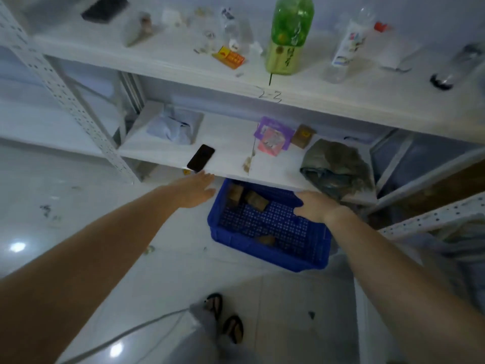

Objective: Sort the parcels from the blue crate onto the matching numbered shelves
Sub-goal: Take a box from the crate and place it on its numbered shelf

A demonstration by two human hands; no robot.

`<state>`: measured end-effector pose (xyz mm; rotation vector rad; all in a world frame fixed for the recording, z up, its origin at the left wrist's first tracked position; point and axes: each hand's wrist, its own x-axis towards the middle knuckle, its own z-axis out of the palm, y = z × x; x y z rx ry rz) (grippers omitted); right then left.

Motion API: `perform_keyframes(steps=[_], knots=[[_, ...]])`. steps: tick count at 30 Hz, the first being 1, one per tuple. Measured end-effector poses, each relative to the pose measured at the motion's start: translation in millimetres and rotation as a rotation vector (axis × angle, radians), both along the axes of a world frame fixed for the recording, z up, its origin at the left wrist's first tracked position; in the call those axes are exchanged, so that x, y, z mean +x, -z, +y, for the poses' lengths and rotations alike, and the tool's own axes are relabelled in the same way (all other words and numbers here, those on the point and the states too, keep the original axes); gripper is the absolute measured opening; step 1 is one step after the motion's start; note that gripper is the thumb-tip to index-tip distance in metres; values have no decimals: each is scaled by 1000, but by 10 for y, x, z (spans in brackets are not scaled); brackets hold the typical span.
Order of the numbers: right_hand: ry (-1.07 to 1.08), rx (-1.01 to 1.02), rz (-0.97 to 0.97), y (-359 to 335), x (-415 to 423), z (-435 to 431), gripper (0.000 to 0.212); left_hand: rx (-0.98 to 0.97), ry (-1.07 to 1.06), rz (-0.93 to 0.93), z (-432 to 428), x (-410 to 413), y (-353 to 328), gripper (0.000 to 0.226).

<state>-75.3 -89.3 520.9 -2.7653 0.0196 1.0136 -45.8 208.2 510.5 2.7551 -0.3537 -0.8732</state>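
3 small brown parcels [256,201] show in the blue crate [288,258]: 2 at the far end and 1 by the near wall. The crate sits on the floor, and its far end is tucked under the lower shelf [231,155]. The shelf above has "2-3" [270,97] written on its front edge.

I think the step now is to reach in and take 1 parcel. To do it well, it may help to slide the crate out first, because the lower shelf hangs over the 2 far parcels. Pick just 1 and turn it until its number can be read. Bring it out low and toward the body so it does not bump the shelf edge. Take care near the black phone [200,158]. It lies right at that edge and a knock could push it off.

The left hand [195,190] is flat, with its fingers straight and close together. It holds nothing. It is just under the shelf edge, near the phone and beside the far left corner of the crate.

The right hand [315,206] is palm down over the right rim of the crate, with its fingers bent a little toward the inside. It is blurry, so I cannot tell if it grips the rim or only hangs above it. I see no parcel in it.
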Motion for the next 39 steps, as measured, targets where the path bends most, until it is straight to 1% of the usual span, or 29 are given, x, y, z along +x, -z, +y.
perform_keyframes(steps=[2, 4, 7, 8, 10, 11, 14, 18, 22, 25, 27, 30, 32, 33, 35, 37, 38, 39], knots=[[14, 10, 70, 302, 83, -57, 54, 47, -8, 60, -24, 124, 220, 55], [38, 13, 138, 618, 151, -184, 51, 81, -13, 125, -113, 284, 464, 59], [95, 0, 234, 1083, 269, -444, 44, 67, 3, 201, -349, 550, 861, 59], [115, 3, 258, 1252, 315, -532, 45, 67, 9, 228, -431, 630, 1020, 59], [136, -13, 271, 1598, 451, -680, 56, 79, 36, 273, -597, 772, 1393, 60], [133, -21, 269, 1797, 524, -747, 59, 84, 59, 305, -680, 823, 1621, 60], [82, 4, 276, 2538, 673, -898, 58, 68, 155, 401, -985, 925, 2351, 62], [68, -1, 301, 3725, 844, -1008, 66, 83, 253, 362, -1427, 1218, 3440, 65], [9, 23, 274, 4987, 894, -1046, 73, 95, 313, 392, -1956, 1388, 4677, 71], [-87, -11, 291, 5843, 850, -1044, 80, 110, 383, 417, -2299, 1347, 5612, 83], [-137, -78, 272, 6331, 860, -1044, 88, 121, 360, 454, -2481, 1317, 6158, 93], [-157, -212, 284, 6942, 905, -997, 98, 210, 340, 541, -2685, 1236, 6806, 109], [-156, -249, 301, 7271, 914, -983, 102, 247, 359, 591, -2780, 1166, 7214, 119], [-135, -238, 305, 7405, 909, -976, 101, 264, 389, 605, -2801, 1112, 7390, 121], [-33, -149, 243, 7613, 915, -984, 85, 282, 440, 569, -2806, 984, 7661, 116], [60, -21, 136, 7730, 950, -1036, 69, 230, 354, 454, -2770, 909, 7757, 102], [93, 56, 108, 7750, 960, -1084, 66, 182, 280, 417, -2742, 920, 7744, 95], [157, 149, 85, 7741, 961, -1135, 65, 120, 185, 431, -2720, 963, 7675, 89]])
